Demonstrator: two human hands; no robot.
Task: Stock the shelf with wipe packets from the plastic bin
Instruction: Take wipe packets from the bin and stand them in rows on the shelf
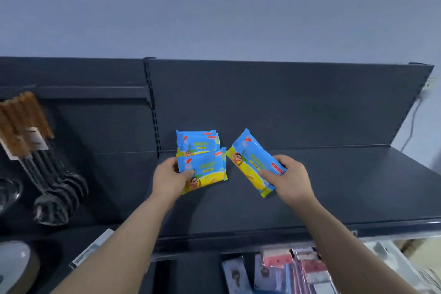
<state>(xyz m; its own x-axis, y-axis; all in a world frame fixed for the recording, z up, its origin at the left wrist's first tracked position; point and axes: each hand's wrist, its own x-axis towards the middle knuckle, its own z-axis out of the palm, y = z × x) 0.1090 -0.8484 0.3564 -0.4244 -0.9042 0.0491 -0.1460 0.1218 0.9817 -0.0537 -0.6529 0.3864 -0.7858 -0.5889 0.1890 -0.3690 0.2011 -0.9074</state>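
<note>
We note, well to the left of the left fingers, dark hanging utensils (57,188) on the neighbouring bay; they play no part in the task. The left hand (168,178) pinches the left edge of the front packet (206,167), thumb on its face and the other fingers hidden beneath; this packet lies flat on the shelf (346,186), or very nearly so. Just beyond those fingers, against the back panel, sits the rear packet (196,142), partly overlapped by the front one; whether either is a stack of two we cannot tell. Further right, the right hand (290,179) grips a third packet (253,162), thumb across its face and fingers curled round its near end; it is tilted, its far corner pointing away from the fingers toward the back panel; we cannot tell whether it touches the shelf. Below the wrists, a lower tier holds pink and clear packaged goods (303,272). The plastic bin we cannot identify. Judgement: stocking is at an early stage; one packet is placed, two are in hand to be set down, and most of the shelf's width, right of the right fingers, is left to fill.
</note>
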